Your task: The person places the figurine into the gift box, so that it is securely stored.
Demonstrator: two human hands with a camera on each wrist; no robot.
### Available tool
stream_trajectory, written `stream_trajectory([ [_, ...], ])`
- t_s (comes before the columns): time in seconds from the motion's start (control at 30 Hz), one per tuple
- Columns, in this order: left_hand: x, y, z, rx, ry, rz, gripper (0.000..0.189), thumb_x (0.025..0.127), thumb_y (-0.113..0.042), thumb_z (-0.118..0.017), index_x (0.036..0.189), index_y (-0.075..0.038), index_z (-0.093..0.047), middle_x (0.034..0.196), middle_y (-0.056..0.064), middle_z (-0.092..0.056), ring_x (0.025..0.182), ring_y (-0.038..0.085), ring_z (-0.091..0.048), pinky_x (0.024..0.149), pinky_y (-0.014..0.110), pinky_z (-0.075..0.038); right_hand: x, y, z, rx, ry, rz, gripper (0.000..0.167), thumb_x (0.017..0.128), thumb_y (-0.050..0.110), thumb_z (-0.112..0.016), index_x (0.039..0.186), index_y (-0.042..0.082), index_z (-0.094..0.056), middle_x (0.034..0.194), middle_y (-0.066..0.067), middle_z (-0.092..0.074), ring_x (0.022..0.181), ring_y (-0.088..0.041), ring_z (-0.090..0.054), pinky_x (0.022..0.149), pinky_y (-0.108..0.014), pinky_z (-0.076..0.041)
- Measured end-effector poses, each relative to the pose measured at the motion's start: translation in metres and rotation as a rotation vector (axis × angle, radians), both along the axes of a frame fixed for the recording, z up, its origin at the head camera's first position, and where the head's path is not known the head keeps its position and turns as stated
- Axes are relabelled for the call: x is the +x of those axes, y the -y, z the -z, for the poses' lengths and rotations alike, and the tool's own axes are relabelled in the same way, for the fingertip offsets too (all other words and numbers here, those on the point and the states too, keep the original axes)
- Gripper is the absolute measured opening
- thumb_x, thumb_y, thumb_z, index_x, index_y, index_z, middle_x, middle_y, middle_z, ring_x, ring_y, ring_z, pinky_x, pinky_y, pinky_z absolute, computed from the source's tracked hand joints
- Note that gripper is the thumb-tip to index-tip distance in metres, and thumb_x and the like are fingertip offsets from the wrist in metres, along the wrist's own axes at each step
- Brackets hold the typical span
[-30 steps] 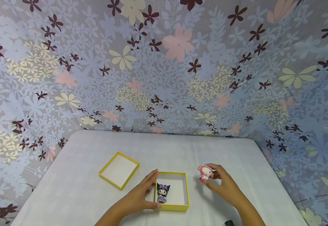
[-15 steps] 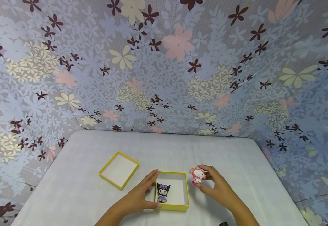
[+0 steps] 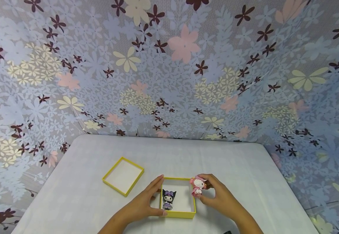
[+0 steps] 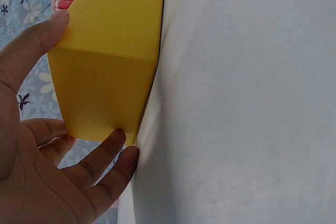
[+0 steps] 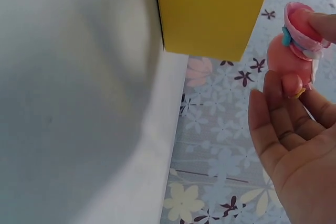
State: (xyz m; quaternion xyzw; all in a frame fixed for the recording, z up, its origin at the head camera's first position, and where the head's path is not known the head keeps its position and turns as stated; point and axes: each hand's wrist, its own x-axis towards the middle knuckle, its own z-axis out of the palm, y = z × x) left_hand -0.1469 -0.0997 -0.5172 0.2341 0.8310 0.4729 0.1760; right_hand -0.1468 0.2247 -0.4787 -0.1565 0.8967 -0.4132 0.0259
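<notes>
At the right-hand wall of the box, the right hand (image 3: 216, 192) pinches a pink figurine (image 3: 197, 186) between thumb and fingertips, clamped on its side. The figurine is held higher than the rim and, in the right wrist view, apart from the box. Its surface looks smooth and lightly glossy, like moulded plastic: rounded pink bulges, a flared, ruffled edge, a small turquoise bow, and a white face and front. The other fingers of that hand curve loosely beneath it.

The left hand (image 3: 144, 203) spans the left side of the yellow box (image 3: 181, 214), its thumb at the near corner and its forefinger at the far one, gripping it between them; its other fingers are spread, some touching the flat, matt side. The box is square and open-topped, with crisp folded edges, thin yellow rims and a plain white interior. Inside, along the left wall, lies a black-and-purple figurine (image 3: 168, 199) with pointed ears and a white face.

Beyond the left hand, a shallow square lid (image 3: 122, 176) rests hollow side up, turned at an angle. Everything lies on a pale, faintly checked cloth (image 3: 231, 159). Behind rises a floral backdrop (image 3: 169, 81) with a fine woven-looking grain and flat-printed petals.
</notes>
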Motion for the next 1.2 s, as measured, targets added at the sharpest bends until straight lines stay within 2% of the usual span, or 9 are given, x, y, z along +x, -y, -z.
stream_trajectory([
  [0.13,0.000,0.000,0.000,-0.004,0.000,-0.004,0.113,0.078,-0.049,-0.084,0.162,-0.039,-0.009,0.172,-0.013,-0.006,0.142,0.020,-0.044,0.113,0.041,-0.047,0.000,0.004,0.000,0.031,-0.001,-0.022,0.063,0.083,0.037,-0.084,0.137,0.033,-0.052,0.116,0.018,-0.061,0.103,-0.015,-0.063,0.093,-0.036,-0.056],
  [0.33,0.000,-0.001,-0.001,-0.019,-0.001,-0.011,0.113,0.078,-0.050,-0.084,0.162,-0.039,-0.009,0.172,-0.009,-0.006,0.145,0.022,-0.041,0.113,0.042,-0.047,0.001,0.009,0.001,0.062,-0.060,-0.075,0.062,0.085,0.039,-0.082,0.140,0.026,-0.054,0.118,0.018,-0.060,0.100,-0.003,-0.056,0.089,-0.030,-0.055],
  [0.43,0.000,-0.001,-0.002,-0.023,-0.002,-0.011,0.114,0.078,-0.050,-0.084,0.162,-0.039,-0.010,0.173,-0.007,-0.006,0.145,0.022,-0.040,0.113,0.042,-0.047,0.002,0.010,0.003,0.067,-0.083,-0.091,0.061,0.086,0.040,-0.081,0.139,0.026,-0.055,0.116,0.016,-0.060,0.098,-0.003,-0.054,0.085,-0.028,-0.054],
  [0.53,0.000,-0.001,-0.002,-0.018,0.002,-0.009,0.113,0.078,-0.049,-0.084,0.162,-0.039,-0.009,0.173,-0.007,-0.006,0.141,0.019,-0.045,0.113,0.042,-0.047,0.003,0.012,0.005,0.071,-0.074,-0.091,0.061,0.085,0.044,-0.081,0.138,0.029,-0.055,0.114,0.015,-0.059,0.097,-0.006,-0.053,0.082,-0.029,-0.053],
  [0.73,0.000,-0.001,-0.002,-0.017,0.016,-0.009,0.113,0.078,-0.049,-0.084,0.162,-0.042,-0.008,0.172,-0.010,-0.006,0.141,0.018,-0.044,0.113,0.042,-0.047,0.002,0.016,0.006,0.095,-0.033,-0.099,0.063,0.084,0.050,-0.079,0.139,0.030,-0.055,0.105,0.014,-0.058,0.097,-0.016,-0.053,0.077,-0.030,-0.049],
  [0.87,0.000,-0.001,-0.001,-0.019,0.012,-0.009,0.113,0.078,-0.051,-0.084,0.161,-0.042,-0.008,0.173,-0.009,-0.005,0.147,0.022,-0.038,0.114,0.042,-0.046,0.000,0.018,0.005,0.125,-0.001,-0.106,0.067,0.083,0.054,-0.079,0.141,0.027,-0.056,0.101,0.014,-0.057,0.096,-0.014,-0.053,0.076,-0.028,-0.046],
  [0.97,-0.001,-0.001,0.000,-0.021,0.008,-0.009,0.113,0.077,-0.052,-0.083,0.161,-0.043,-0.008,0.173,-0.008,-0.005,0.148,0.023,-0.036,0.114,0.042,-0.046,0.000,0.020,0.005,0.152,0.019,-0.103,0.070,0.081,0.058,-0.078,0.141,0.029,-0.056,0.102,0.016,-0.056,0.096,-0.012,-0.053,0.075,-0.025,-0.042],
  [1.1,-0.001,0.000,0.001,-0.010,0.000,-0.004,0.114,0.078,-0.050,-0.084,0.162,-0.041,-0.007,0.173,-0.008,-0.005,0.144,0.021,-0.042,0.115,0.042,-0.045,-0.002,0.023,0.005,0.155,0.042,-0.133,0.070,0.082,0.059,-0.077,0.142,0.030,-0.055,0.102,0.015,-0.056,0.095,-0.015,-0.054,0.073,-0.025,-0.041],
  [1.2,-0.001,0.000,0.002,-0.012,-0.008,0.001,0.114,0.079,-0.049,-0.084,0.162,-0.040,-0.007,0.173,-0.007,-0.005,0.145,0.022,-0.041,0.114,0.043,-0.046,-0.003,0.025,0.005,0.145,0.061,-0.174,0.071,0.083,0.055,-0.077,0.143,0.025,-0.056,0.107,0.013,-0.059,0.092,-0.010,-0.053,0.072,-0.026,-0.044],
])
